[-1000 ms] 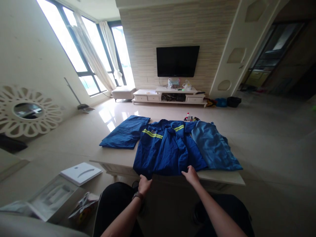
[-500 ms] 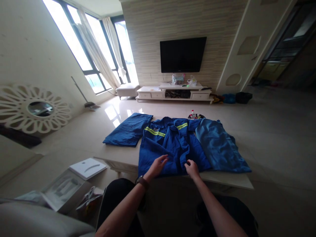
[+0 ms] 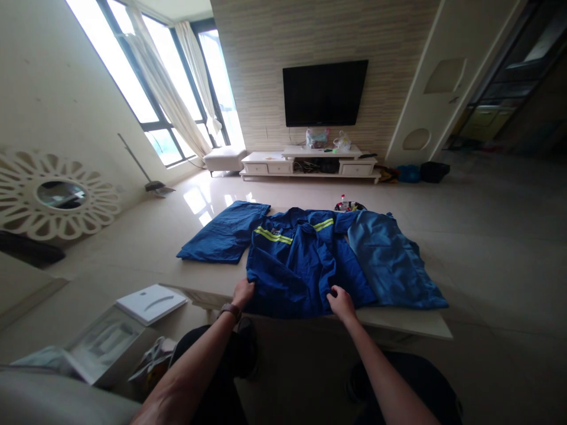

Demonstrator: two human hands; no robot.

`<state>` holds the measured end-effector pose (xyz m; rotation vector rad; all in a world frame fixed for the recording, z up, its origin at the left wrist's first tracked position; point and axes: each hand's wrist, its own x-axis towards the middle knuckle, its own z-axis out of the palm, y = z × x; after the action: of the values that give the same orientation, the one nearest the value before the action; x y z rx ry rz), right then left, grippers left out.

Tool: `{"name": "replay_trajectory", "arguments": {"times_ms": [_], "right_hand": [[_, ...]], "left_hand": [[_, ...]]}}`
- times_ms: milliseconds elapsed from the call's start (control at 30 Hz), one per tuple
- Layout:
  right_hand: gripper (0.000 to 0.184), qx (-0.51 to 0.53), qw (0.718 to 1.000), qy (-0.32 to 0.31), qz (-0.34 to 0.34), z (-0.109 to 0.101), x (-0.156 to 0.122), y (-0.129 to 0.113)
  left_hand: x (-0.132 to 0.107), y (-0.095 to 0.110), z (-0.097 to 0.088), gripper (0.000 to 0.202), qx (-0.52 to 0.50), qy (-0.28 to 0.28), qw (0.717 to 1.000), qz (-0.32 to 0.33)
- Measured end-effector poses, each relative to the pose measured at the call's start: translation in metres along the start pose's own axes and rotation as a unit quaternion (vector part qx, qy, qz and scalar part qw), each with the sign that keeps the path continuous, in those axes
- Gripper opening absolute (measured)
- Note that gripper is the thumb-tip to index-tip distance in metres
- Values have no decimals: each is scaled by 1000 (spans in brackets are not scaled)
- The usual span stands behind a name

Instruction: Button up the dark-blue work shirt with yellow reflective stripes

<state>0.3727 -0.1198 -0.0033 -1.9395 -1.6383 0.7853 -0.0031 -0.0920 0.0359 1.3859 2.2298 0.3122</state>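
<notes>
A dark blue work jacket [image 3: 283,271] with yellow reflective stripes lies spread over the low table, its front creased. At its left side edge, my left hand [image 3: 243,293] is closed with the fingertips on the fabric. My right hand [image 3: 342,303] pinches the cloth near the front opening, by the lower edge. To the left lies a flat, folded blue garment [image 3: 224,233]. A lighter blue garment [image 3: 394,262] lies on the right, next to the jacket and hanging close to the table's end.
The white table [image 3: 199,280] shows at its front edge. White boxes [image 3: 150,303] and bags stand on the floor at left. Behind the table, a bottle [image 3: 342,202] stands among small items. A TV cabinet [image 3: 270,168] lines the far wall.
My left hand has moved left and down from above the jacket's middle to its left edge and closed there. My right hand stays near the front opening. The view has shifted slightly.
</notes>
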Motion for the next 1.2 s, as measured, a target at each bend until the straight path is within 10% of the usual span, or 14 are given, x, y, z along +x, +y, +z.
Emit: {"name": "replay_trajectory", "arguments": {"times_ms": [267,433,633,1000,1200], "right_hand": [[22,43,998,-8,-51,-1,-11,-9],[23,62,995,-3,-73,2,-13,-11],[23,75,994,6,-85,2,-12,-12],[33,127,988,8,-91,-1,-15,-16],[50,210,975,-49,-59,4,-12,-13]], "left_hand": [[29,15,-72,45,42,125,991,-14],[-13,28,-18,37,-118,-48,992,23],[-83,29,72,29,-269,-320,901,-116],[-112,37,105,9,-590,-242,699,-323],[-113,38,103,16,-618,-233,663,-354]]}}
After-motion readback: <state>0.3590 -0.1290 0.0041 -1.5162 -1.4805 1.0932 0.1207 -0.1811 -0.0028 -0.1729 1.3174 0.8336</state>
